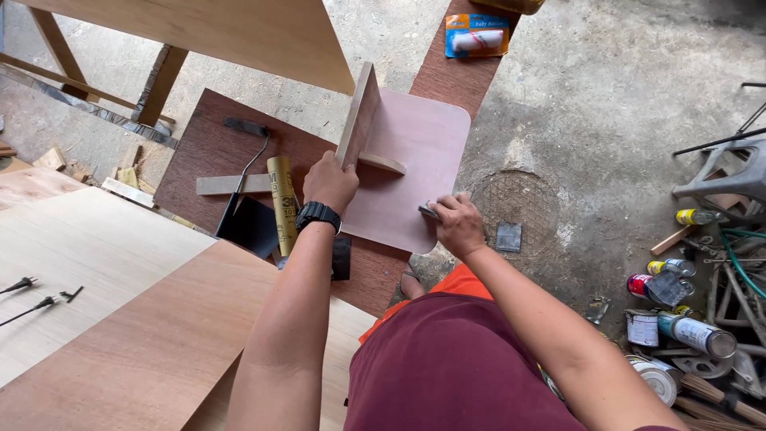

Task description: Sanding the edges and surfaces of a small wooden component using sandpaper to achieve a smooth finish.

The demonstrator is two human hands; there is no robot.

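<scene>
Down in the head view, the left hand (pixel 329 182) clamps its fingers (pixel 343 164) shut round the upright wooden piece (pixel 359 116) standing on the pink rounded panel (pixel 415 168); the right hand (pixel 456 223) pinches a small grey sanding piece (pixel 428 211) against the panel's near edge. Sanding well likely needs a firm left grip, short even strokes, and the pad kept flat along the curve

A pale pink board (pixel 415 172), a yellow roll (pixel 282 203), a black wristwatch (pixel 317 214), maroon shirt (pixel 455 367), orange shorts (pixel 463 281)
</scene>
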